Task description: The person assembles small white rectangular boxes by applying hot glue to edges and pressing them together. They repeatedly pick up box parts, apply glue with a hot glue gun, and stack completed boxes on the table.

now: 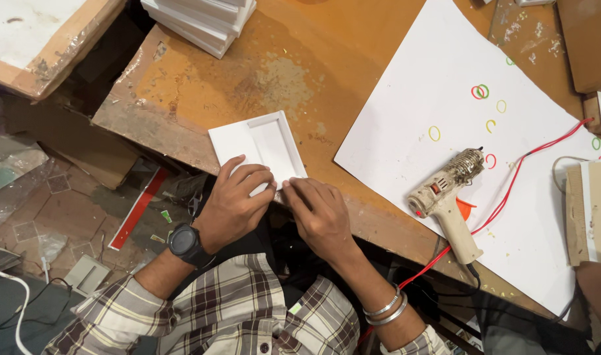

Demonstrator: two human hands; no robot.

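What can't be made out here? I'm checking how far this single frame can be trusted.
Head view:
- Near edge of the white tray: covered by the left hand and right hand.
- Stack of white trays: cut off by the top edge.
- Glue gun red cord's end: hidden under the table.
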